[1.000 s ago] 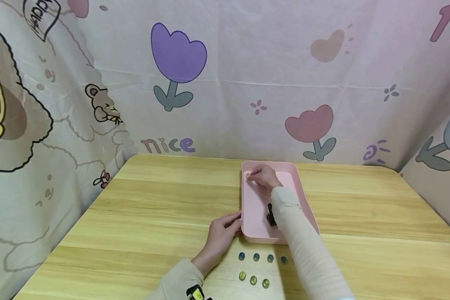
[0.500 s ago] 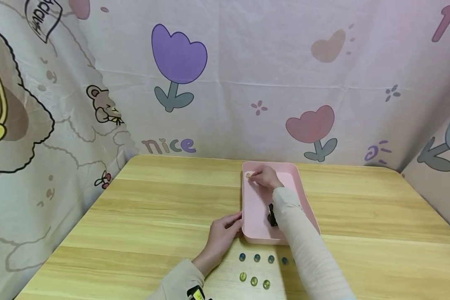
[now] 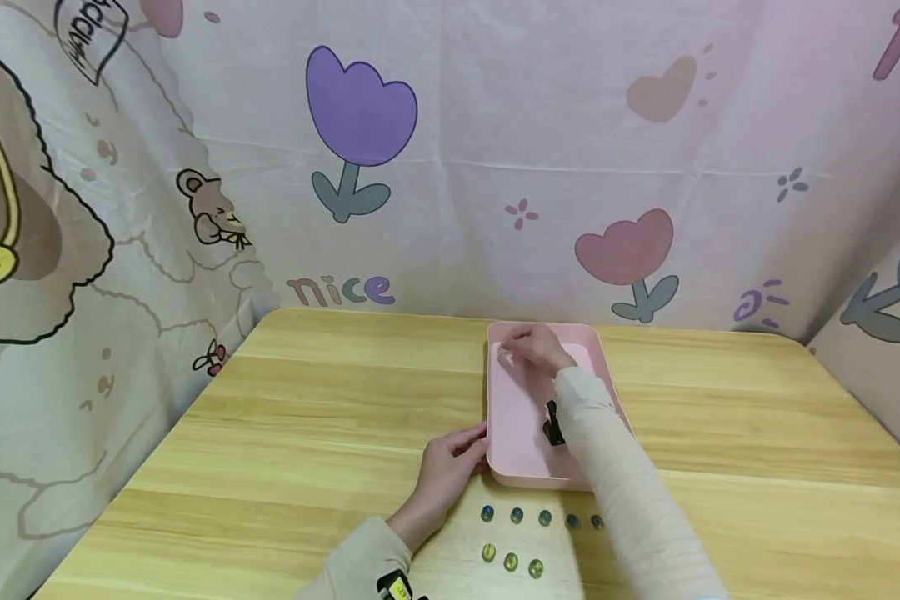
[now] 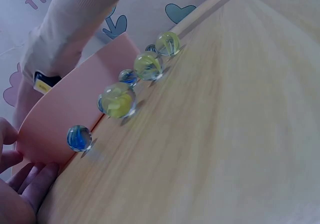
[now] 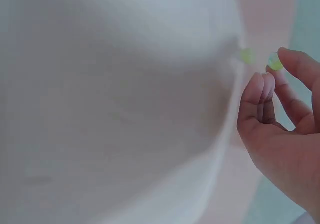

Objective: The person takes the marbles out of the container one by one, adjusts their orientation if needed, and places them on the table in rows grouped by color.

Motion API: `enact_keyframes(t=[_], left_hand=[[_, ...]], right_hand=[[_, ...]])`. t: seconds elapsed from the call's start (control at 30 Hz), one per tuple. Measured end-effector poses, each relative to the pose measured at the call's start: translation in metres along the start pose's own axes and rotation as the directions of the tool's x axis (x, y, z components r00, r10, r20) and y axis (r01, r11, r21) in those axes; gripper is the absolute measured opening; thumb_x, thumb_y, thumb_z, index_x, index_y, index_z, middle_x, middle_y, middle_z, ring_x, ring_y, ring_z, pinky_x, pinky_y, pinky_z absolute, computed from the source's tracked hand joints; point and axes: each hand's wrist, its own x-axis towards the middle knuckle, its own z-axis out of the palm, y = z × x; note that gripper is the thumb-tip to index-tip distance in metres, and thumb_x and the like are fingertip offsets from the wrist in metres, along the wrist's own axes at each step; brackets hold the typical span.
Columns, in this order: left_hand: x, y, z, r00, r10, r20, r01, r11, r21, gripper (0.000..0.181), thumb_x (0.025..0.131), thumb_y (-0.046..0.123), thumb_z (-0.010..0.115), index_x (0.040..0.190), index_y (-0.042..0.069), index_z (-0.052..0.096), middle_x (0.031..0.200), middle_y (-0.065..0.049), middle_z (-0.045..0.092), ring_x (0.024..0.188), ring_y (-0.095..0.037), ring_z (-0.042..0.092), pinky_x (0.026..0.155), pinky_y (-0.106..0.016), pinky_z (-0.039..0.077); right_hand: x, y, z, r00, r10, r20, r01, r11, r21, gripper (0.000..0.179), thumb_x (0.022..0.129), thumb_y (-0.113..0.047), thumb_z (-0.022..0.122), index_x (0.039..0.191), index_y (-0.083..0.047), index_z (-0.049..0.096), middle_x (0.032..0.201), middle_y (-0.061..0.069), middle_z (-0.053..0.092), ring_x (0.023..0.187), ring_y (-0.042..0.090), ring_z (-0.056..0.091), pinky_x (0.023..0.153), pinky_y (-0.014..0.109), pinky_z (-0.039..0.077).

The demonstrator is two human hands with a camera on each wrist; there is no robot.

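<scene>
In the far left corner of the pink tray [image 3: 513,433], my right hand [image 3: 542,348] reaches over the tray floor. In the right wrist view its thumb and a finger pinch a yellow-green glass marble [image 5: 275,61], while the other fingers curl below. A paler yellow-green blur [image 5: 247,55] shows just beside it, against the tray wall. My left hand [image 3: 444,471] rests by the tray's near left side, its fingertips touching the outer wall. Blue-swirled marbles, such as this blue marble [image 4: 79,138], and yellow ones, like this yellow marble [image 4: 117,100], lie in front of the tray.
Several blue marbles [image 3: 545,517] form a row close to the tray's near edge, with a row of 3 yellow marbles [image 3: 511,562] nearer to me. All lie on the wooden table [image 3: 307,400]. A patterned cloth [image 3: 487,125] hangs behind and at both sides.
My right hand and forearm have shifted slightly right, so a further blue marble shows beside the sleeve. The left hand stays against the tray. The whole head view has drifted a little.
</scene>
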Motion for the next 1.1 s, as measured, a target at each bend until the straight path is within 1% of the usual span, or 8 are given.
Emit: enact_keyframes(t=[0.1, 0.17, 0.37, 0.5, 0.63, 0.83, 0.93, 1.1], left_hand=[[0.000, 0.001, 0.001, 1.000, -0.003, 0.004, 0.003, 1.000, -0.002, 0.033, 0.093, 0.010, 0.063, 0.123, -0.003, 0.063, 0.120, -0.019, 0.062, 0.092, -0.021, 0.066, 0.077, -0.024, 0.058], [0.001, 0.001, 0.002, 1.000, 0.001, 0.004, -0.001, 1.000, -0.001, 0.033, 0.093, 0.010, 0.063, 0.123, -0.003, 0.063, 0.120, -0.019, 0.062, 0.092, -0.022, 0.066, 0.077, -0.024, 0.058], [0.001, 0.002, 0.001, 1.000, -0.002, 0.002, 0.002, 1.000, -0.004, 0.034, 0.093, 0.011, 0.063, 0.124, -0.003, 0.062, 0.122, -0.020, 0.061, 0.092, -0.022, 0.066, 0.076, -0.024, 0.058], [0.001, 0.001, 0.000, 1.000, -0.004, 0.003, 0.004, 1.000, -0.004, 0.034, 0.094, 0.012, 0.063, 0.124, -0.002, 0.062, 0.121, -0.020, 0.062, 0.091, -0.022, 0.067, 0.076, -0.025, 0.058], [0.001, 0.000, 0.000, 1.000, 0.002, 0.005, -0.002, 1.000, 0.002, 0.034, 0.094, 0.013, 0.063, 0.124, -0.002, 0.062, 0.121, -0.020, 0.062, 0.090, -0.022, 0.067, 0.076, -0.026, 0.058], [0.001, 0.000, 0.001, 1.000, -0.010, 0.007, 0.010, 1.000, 0.006, 0.034, 0.094, 0.012, 0.063, 0.124, -0.002, 0.062, 0.121, -0.020, 0.062, 0.090, -0.022, 0.067, 0.077, -0.025, 0.058], [0.000, 0.001, 0.001, 1.000, 0.000, 0.008, 0.000, 1.000, -0.002, 0.034, 0.093, 0.011, 0.063, 0.124, -0.003, 0.062, 0.122, -0.021, 0.061, 0.091, -0.023, 0.067, 0.077, -0.025, 0.058], [-0.001, 0.002, 0.001, 1.000, -0.003, 0.006, 0.003, 1.000, -0.007, 0.033, 0.093, 0.010, 0.063, 0.124, -0.004, 0.062, 0.122, -0.021, 0.061, 0.093, -0.024, 0.067, 0.077, -0.026, 0.058]], right_hand=[[-0.002, -0.014, -0.011, 1.000, 0.002, 0.028, -0.002, 1.000, 0.009, 0.024, 0.094, -0.007, 0.059, 0.109, 0.011, 0.062, 0.097, 0.012, 0.062, 0.078, 0.018, 0.056, 0.083, 0.034, 0.054], [-0.004, -0.024, -0.018, 0.999, -0.009, 0.045, 0.009, 1.000, 0.017, 0.024, 0.095, -0.008, 0.058, 0.109, 0.012, 0.060, 0.097, 0.012, 0.059, 0.078, 0.017, 0.054, 0.087, 0.037, 0.053], [-0.009, -0.040, -0.040, 0.993, -0.072, 0.088, 0.071, 0.997, 0.015, 0.027, 0.095, -0.008, 0.057, 0.112, 0.013, 0.061, 0.090, 0.006, 0.058, 0.069, 0.010, 0.047, 0.071, 0.022, 0.049], [-0.015, -0.044, -0.049, 0.994, -0.082, 0.073, 0.082, 0.997, 0.003, 0.030, 0.095, -0.011, 0.058, 0.113, 0.012, 0.061, 0.089, 0.004, 0.058, 0.068, 0.011, 0.047, 0.066, 0.021, 0.047], [-0.022, -0.048, -0.055, 0.994, -0.091, 0.055, 0.092, 0.996, -0.005, 0.027, 0.095, -0.014, 0.060, 0.109, 0.008, 0.063, 0.088, 0.005, 0.057, 0.070, 0.013, 0.048, 0.067, 0.023, 0.048], [-0.037, -0.054, -0.060, 0.991, -0.120, 0.054, 0.120, 0.993, 0.009, 0.025, 0.096, -0.016, 0.060, 0.110, 0.005, 0.064, 0.101, 0.013, 0.057, 0.072, 0.015, 0.049, 0.067, 0.021, 0.049], [-0.046, -0.060, -0.061, 0.991, -0.128, 0.027, 0.128, 0.992, 0.002, 0.026, 0.096, -0.018, 0.061, 0.111, 0.003, 0.065, 0.101, 0.012, 0.057, 0.075, 0.017, 0.050, 0.068, 0.023, 0.050], [-0.062, -0.066, -0.062, 0.989, -0.145, 0.017, 0.145, 0.989, 0.001, 0.028, 0.096, -0.019, 0.060, 0.115, 0.002, 0.063, 0.102, 0.010, 0.058, 0.082, 0.023, 0.054, 0.077, 0.030, 0.052]])
